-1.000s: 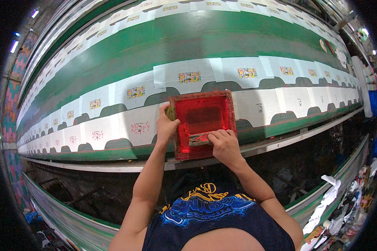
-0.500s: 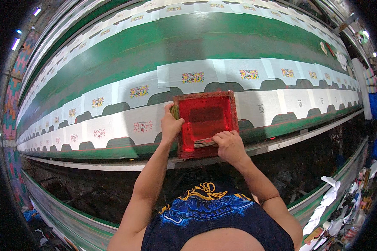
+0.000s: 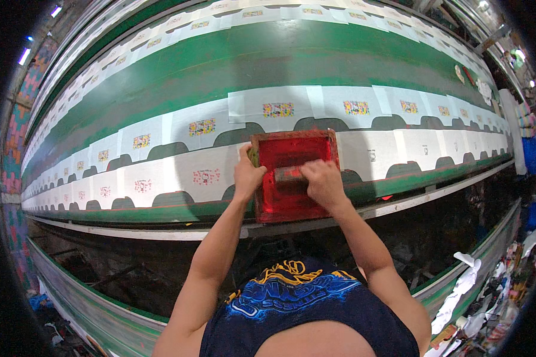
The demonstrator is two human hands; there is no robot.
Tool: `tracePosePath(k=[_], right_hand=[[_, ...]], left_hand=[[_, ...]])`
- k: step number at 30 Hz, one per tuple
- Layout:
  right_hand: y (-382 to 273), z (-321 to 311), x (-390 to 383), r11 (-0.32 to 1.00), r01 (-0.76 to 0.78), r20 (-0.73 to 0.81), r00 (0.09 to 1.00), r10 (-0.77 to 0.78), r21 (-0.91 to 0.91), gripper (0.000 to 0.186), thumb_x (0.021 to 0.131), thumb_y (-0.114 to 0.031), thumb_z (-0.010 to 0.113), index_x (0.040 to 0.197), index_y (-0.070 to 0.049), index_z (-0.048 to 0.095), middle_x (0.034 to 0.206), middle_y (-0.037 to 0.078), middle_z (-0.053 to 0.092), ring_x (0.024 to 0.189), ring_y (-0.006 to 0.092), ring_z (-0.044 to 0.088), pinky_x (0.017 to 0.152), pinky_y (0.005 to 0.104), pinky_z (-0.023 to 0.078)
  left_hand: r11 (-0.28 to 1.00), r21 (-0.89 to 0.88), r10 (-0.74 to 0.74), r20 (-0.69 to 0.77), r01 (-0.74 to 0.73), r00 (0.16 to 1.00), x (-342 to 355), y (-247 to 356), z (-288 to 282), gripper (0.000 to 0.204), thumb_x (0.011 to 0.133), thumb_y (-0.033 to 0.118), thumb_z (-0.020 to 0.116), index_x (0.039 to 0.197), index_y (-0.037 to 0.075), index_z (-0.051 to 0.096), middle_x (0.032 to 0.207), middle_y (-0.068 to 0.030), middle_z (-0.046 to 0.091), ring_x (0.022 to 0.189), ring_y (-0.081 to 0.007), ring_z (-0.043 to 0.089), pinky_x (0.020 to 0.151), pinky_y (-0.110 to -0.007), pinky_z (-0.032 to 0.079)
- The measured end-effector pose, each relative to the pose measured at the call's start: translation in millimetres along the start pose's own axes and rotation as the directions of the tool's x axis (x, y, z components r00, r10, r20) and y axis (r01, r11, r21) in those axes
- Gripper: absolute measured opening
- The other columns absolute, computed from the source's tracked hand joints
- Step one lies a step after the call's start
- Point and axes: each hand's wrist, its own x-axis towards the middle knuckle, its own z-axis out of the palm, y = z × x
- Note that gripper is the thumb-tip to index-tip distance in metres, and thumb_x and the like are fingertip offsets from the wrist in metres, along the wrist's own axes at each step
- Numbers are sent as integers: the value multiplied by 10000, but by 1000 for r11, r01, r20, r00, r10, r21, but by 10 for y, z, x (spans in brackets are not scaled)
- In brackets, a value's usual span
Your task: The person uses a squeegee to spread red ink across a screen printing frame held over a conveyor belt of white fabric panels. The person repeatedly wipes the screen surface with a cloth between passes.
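Observation:
A red screen-printing frame [image 3: 296,213] lies over the near row of white fabric pieces [image 3: 178,172], at the front of the long green table. My left hand [image 3: 249,175] is closed around the frame's left side, thumb on top. Inside the frame, my right hand [image 3: 326,183] grips a squeegee [image 3: 288,174], slightly blurred, at about mid-screen. Pieces left of the frame bear a red and black print [image 3: 206,177]; those to its right show only a small black print [image 3: 372,154]. The fabric beneath the frame is hidden.
A second row of light pieces with colourful prints [image 3: 279,110] lies beyond the near row. A pale rail [image 3: 125,232] runs along the table's front edge, with a dark gap below it. White scraps [image 3: 458,291] and clutter lie at the lower right.
My right hand has moved the squeegee away from me, from the frame's near end to about its middle. My left hand keeps its hold on the frame.

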Motion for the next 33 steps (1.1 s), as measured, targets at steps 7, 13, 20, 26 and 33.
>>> tracePosePath(k=[7, 13, 20, 26, 33], right_hand=[[-37, -276, -100, 998, -20, 278, 961, 1, 65, 242, 772, -21, 630, 990, -92, 708, 996, 73, 739, 978, 288, 689, 846, 450, 502], [237, 25, 483, 998, -57, 110, 992, 57, -6, 224, 776, -24, 621, 972, -88, 707, 974, 85, 733, 963, 302, 683, 823, 460, 507], [-310, -159, -479, 999, -51, 109, 993, 53, -19, 241, 821, -57, 618, 1042, -75, 711, 1065, 59, 743, 1016, 239, 693, 862, 426, 495], [-239, -210, -470, 999, -27, 70, 997, 25, 27, 214, 798, -95, 650, 1007, -83, 689, 1010, 46, 705, 997, 245, 674, 896, 444, 493], [280, -657, -609, 1000, -13, 46, 999, 12, 11, 205, 811, -112, 642, 1009, -88, 691, 1043, 44, 709, 1019, 246, 672, 908, 443, 491]], left_hand=[[999, -7, -34, 18, 34, 999, 19, -25, 0, 786, 743, 122, 747, 1455, 179, 421, 1157, -266, 713, 1111, -501, 669, 953, -541, 529], [999, 16, -44, 41, 43, 998, 3, 55, -15, 795, 748, 125, 747, 1464, 181, 407, 1168, -269, 708, 1122, -494, 666, 967, -540, 523], [998, -24, -49, 32, 50, 998, -28, 98, -32, 766, 734, 105, 741, 1437, 148, 439, 1152, -264, 711, 1106, -486, 674, 962, -524, 527], [991, -114, 67, -32, -70, 997, -11, 79, -34, 721, 722, 71, 735, 1397, 123, 489, 1153, -211, 715, 1115, -411, 695, 980, -468, 532], [980, -195, 23, -42, -31, 999, -140, 700, 343, 732, 711, 14, 733, 1401, 105, 504, 1187, -188, 696, 1126, -343, 685, 999, -431, 525]])
